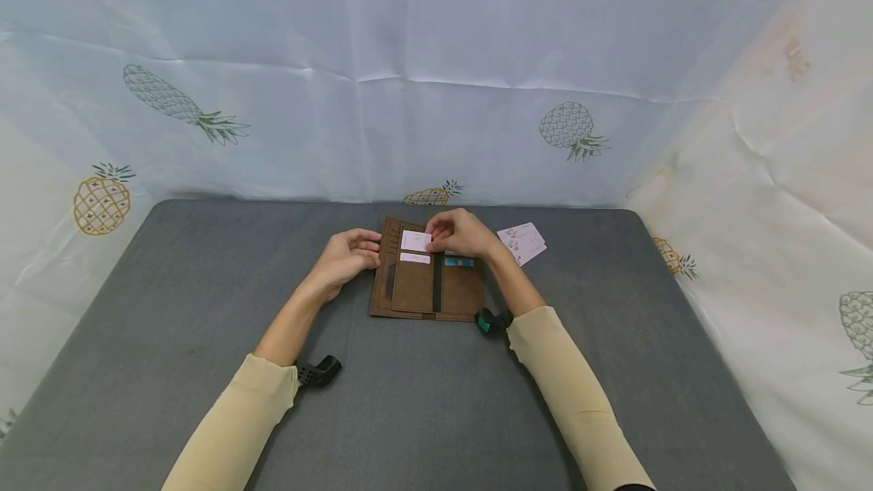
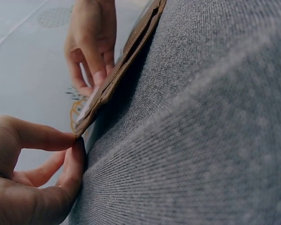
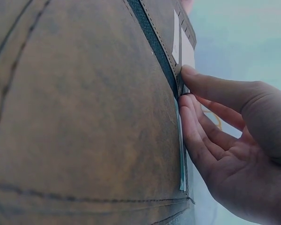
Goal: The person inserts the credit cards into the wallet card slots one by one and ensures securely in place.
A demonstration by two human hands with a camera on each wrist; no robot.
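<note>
"What is in the wallet (image 1: 413,288)?"

"Two pale cards in the left panel, the upper card (image 1: 414,239) and the lower card (image 1: 414,258), plus a blue card (image 1: 459,262) showing on the right."

"Which way does it lie?"

"Spread open on the gray table (image 1: 204,309), its long seams running away from the person, slots opening toward the far side."

"And the hands?"

"The left hand (image 1: 345,258) pinches the wallet's left edge; the right hand (image 1: 465,235) pinches the upper card's right edge."

"Loose cards?"

"Overlapping pink cards (image 1: 522,242), count unclear, lie to the right."
</note>
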